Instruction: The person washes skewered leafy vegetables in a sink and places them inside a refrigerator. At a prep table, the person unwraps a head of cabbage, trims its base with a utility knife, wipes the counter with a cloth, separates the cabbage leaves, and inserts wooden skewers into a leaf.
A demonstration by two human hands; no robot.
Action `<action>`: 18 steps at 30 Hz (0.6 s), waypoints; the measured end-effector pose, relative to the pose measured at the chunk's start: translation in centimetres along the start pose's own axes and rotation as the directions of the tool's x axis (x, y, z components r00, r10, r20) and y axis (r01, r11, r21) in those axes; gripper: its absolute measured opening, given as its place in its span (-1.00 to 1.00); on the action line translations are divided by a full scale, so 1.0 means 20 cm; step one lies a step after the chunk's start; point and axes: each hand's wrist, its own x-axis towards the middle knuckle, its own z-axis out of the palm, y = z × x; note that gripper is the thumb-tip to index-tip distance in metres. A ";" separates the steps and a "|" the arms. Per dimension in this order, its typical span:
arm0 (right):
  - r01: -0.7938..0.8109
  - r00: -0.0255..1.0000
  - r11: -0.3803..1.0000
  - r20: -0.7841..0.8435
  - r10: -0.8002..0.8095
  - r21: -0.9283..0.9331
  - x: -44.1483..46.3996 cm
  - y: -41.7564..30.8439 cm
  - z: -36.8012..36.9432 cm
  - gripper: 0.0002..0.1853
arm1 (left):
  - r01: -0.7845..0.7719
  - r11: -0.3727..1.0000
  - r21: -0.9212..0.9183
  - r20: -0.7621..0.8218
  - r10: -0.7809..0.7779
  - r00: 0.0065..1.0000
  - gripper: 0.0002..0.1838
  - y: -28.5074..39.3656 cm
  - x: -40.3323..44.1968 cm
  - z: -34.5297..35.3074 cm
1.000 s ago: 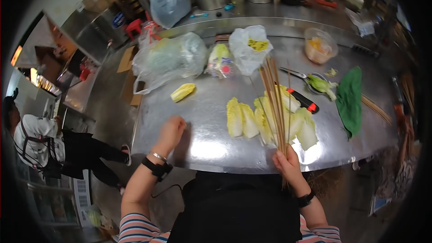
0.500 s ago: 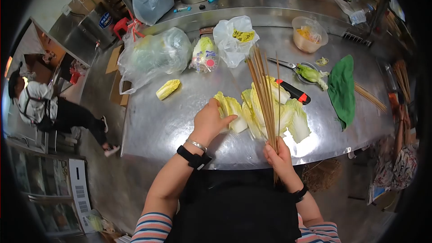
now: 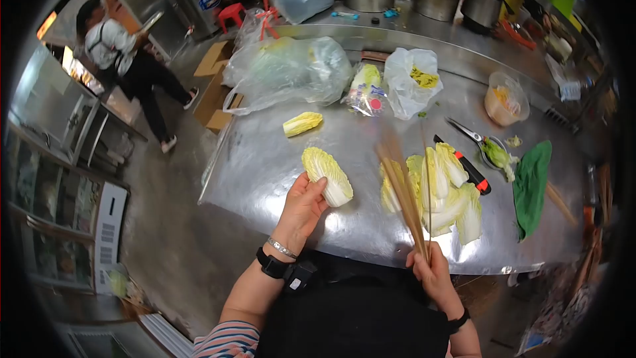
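Observation:
My left hand pinches a yellow-white cabbage leaf, held above the metal table. Closed round the lower ends of a bundle of thin wooden sticks is my right hand; the sticks fan upward and their upper ends are blurred. One stick stands apart from the bundle. Behind and to the right of the sticks, several cabbage leaves lie in an overlapping pile. A knife with a black and red handle lies beside the pile. A small piece of cabbage rests alone farther back.
Along the back are a large clear plastic bag, a wrapped cabbage, a white bag and a plastic tub. Scissors and a green cloth lie at right. A person is on the floor at left.
My left hand has taken a cabbage leaf from the table and lifted it to the left. The sticks in my right hand lean farther left. The view has shifted, and the person has changed stance.

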 end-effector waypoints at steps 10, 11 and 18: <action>-0.194 0.961 0.979 0.188 0.203 -0.064 -0.19 -0.10 -0.04 -0.81 | -0.093 0.991 -0.096 -0.080 0.085 0.993 -0.66 0.09 -0.09 -0.01; -0.202 0.959 0.977 0.189 0.212 -0.073 -0.19 -0.12 -0.02 -0.81 | -0.098 0.991 -0.093 -0.076 0.091 0.993 -0.66 0.09 -0.10 -0.02; -0.229 0.969 0.962 0.127 0.211 0.151 -0.16 -0.17 0.08 -0.84 | -0.111 0.991 -0.079 -0.075 0.105 0.992 -0.66 0.11 -0.10 -0.02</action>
